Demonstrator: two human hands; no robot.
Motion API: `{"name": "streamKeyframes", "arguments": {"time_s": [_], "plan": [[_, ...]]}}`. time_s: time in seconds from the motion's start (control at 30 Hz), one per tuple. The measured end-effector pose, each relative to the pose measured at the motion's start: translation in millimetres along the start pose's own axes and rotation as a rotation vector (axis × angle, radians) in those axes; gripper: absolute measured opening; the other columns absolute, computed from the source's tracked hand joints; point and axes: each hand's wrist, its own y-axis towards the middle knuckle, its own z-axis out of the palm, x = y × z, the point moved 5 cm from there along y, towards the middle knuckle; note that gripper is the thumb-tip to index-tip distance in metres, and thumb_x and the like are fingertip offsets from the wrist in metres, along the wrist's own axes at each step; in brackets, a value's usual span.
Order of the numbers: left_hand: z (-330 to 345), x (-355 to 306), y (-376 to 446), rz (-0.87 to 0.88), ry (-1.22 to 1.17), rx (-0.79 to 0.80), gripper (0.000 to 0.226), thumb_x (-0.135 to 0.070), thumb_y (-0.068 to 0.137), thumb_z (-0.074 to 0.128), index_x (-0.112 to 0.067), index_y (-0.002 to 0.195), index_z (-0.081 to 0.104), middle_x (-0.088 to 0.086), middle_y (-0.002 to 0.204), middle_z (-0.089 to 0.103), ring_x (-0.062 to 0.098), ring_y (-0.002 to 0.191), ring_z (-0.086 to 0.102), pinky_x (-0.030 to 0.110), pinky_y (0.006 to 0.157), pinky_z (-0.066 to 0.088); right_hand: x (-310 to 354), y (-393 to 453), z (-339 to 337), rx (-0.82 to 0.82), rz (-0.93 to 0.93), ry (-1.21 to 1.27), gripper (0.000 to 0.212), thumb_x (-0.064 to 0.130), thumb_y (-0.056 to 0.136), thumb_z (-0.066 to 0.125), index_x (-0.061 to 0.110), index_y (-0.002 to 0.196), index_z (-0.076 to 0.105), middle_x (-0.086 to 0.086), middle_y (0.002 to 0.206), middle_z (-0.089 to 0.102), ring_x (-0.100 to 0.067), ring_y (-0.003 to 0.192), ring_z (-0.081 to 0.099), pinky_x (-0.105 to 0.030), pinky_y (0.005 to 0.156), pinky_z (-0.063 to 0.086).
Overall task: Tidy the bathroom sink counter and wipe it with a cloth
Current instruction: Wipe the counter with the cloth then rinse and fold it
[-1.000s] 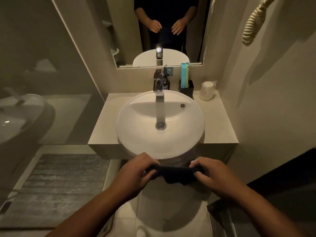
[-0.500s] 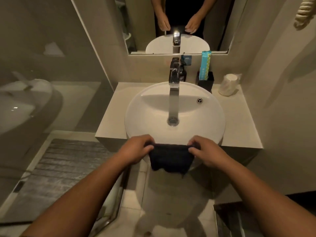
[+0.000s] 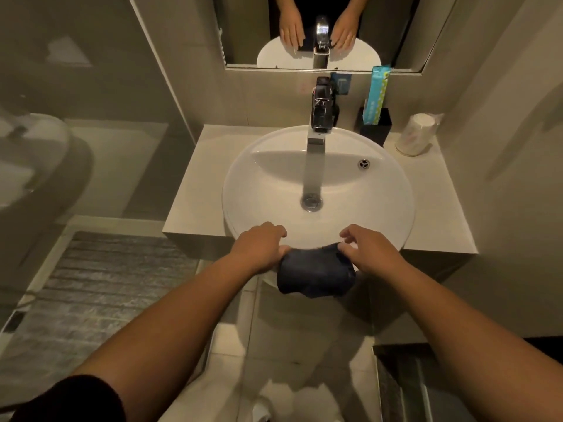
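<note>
My left hand [image 3: 259, 248] and right hand [image 3: 370, 254] pinch a soft dark cloth [image 3: 315, 277] draped over the smooth round sink's [image 3: 243, 190] front rim.

Dim, warm yellowish light falls from above, brightest on the white sink basin [image 3: 316, 178]. The chrome faucet [image 3: 320, 114] shows small glints. Soft shadows darken the walls at right and the floor below the desk [image 3: 438, 208]. Wide-angle distortion bends the edges, and the whole view is slightly soft and grainy.
</note>
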Motion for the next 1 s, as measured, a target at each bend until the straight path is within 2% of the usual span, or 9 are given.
{"name": "streamKeyframes", "arguments": {"time_s": [0.1, 0.17, 0.27, 0.33, 0.4, 0.5, 0.67, 0.9, 1.0], "plan": [[8.8, -18.5, -21.5, 0.165, 0.066, -0.08, 0.052, -0.051, 0.091, 0.046, -0.021, 0.135, 0.046, 0.007, 0.139, 0.05, 0.028, 0.12, 0.05, 0.043, 0.099, 0.041, 10.3, -19.8, 5.0, -0.049, -0.159, -0.129, 0.05, 0.051, 0.088, 0.057, 0.031, 0.133, 0.048, 0.001, 0.141, 0.051, -0.021, 0.126, 0.048, -0.036, 0.103, 0.037], [19.4, -30.3, -31.0, 0.297, 0.138, -0.058, 0.057, -0.054, 0.092, 0.04, -0.018, 0.136, 0.043, 0.01, 0.143, 0.046, 0.028, 0.126, 0.045, 0.044, 0.104, 0.037, 18.4, -34.0, 16.2, 0.02, -0.316, -0.215, 0.063, 0.064, 0.085, 0.049, 0.032, 0.138, 0.041, 0.002, 0.146, 0.045, -0.02, 0.132, 0.042, -0.037, 0.107, 0.03], [25.8, -38.8, -34.8, 0.398, 0.2, -0.02, 0.05, -0.053, 0.093, 0.034, -0.016, 0.123, 0.049, 0.008, 0.122, 0.056, 0.025, 0.106, 0.051, 0.041, 0.091, 0.04, 25.4, -42.7, 31.7, 0.115, -0.435, -0.399, 0.064, 0.07, 0.082, 0.041, 0.032, 0.134, 0.041, 0.002, 0.134, 0.052, -0.02, 0.12, 0.048, -0.039, 0.102, 0.033], [25.4, -39.9, -36.0, 0.418, 0.208, -0.018, 0.047, -0.053, 0.093, 0.031, -0.017, 0.114, 0.052, 0.004, 0.111, 0.062, 0.022, 0.095, 0.054, 0.039, 0.086, 0.04, 26.9, -42.2, 33.6, 0.117, -0.433, -0.437, 0.061, 0.067, 0.083, 0.041, 0.03, 0.131, 0.043, 0.004, 0.129, 0.055, -0.017, 0.114, 0.05, -0.041, 0.103, 0.032], [26.5, -38.4, -39.8, 0.45, 0.219, -0.043, 0.045, -0.054, 0.093, 0.033, -0.018, 0.109, 0.054, 0.003, 0.108, 0.064, 0.02, 0.093, 0.056, 0.038, 0.086, 0.04, 24.9, -42.7, 34.9, 0.088, -0.428, -0.445, 0.057, 0.062, 0.086, 0.044, 0.029, 0.132, 0.045, 0.003, 0.135, 0.056, -0.017, 0.119, 0.052, -0.043, 0.108, 0.029], [30.4, -34.3, -44.7, 0.484, 0.23, -0.111, 0.041, -0.052, 0.092, 0.042, -0.019, 0.113, 0.052, 0.003, 0.113, 0.063, 0.02, 0.098, 0.056, 0.036, 0.089, 0.042, 21.4, -47.4, 38.9, 0.007, -0.429, -0.466, 0.056, 0.056, 0.088, 0.05, 0.029, 0.136, 0.044, 0.003, 0.138, 0.055, -0.017, 0.123, 0.051, -0.04, 0.11, 0.03], [34.0, -32.9, -49.3, 0.447, 0.239, -0.196, 0.035, -0.042, 0.089, 0.058, -0.019, 0.115, 0.052, 0.006, 0.116, 0.063, 0.023, 0.101, 0.057, 0.036, 0.09, 0.045, 24.7, -56.7, 42.1, -0.12, -0.414, -0.456, 0.045, 0.047, 0.087, 0.057, 0.031, 0.129, 0.049, 0.003, 0.128, 0.061, -0.016, 0.117, 0.054, -0.039, 0.11, 0.029], [32.3, -34.6, -53.8, 0.409, 0.232, -0.195, 0.033, -0.036, 0.092, 0.056, -0.021, 0.12, 0.049, 0.005, 0.122, 0.06, 0.022, 0.107, 0.055, 0.036, 0.095, 0.045, 26.5, -61.4, 44.7, -0.175, -0.35, -0.468, 0.033, 0.038, 0.09, 0.058, 0.03, 0.122, 0.052, 0.002, 0.125, 0.062, -0.018, 0.117, 0.054, -0.041, 0.114, 0.024], [29.2, -35.3, -56.0, 0.401, 0.231, -0.178, 0.034, -0.036, 0.092, 0.056, -0.021, 0.122, 0.048, 0.005, 0.124, 0.059, 0.021, 0.108, 0.053, 0.035, 0.096, 0.044, 27.8, -63.8, 43.9, -0.187, -0.356, -0.47, 0.035, 0.039, 0.091, 0.058, 0.03, 0.124, 0.05, 0.001, 0.127, 0.061, -0.018, 0.119, 0.053, -0.041, 0.115, 0.022]]}}
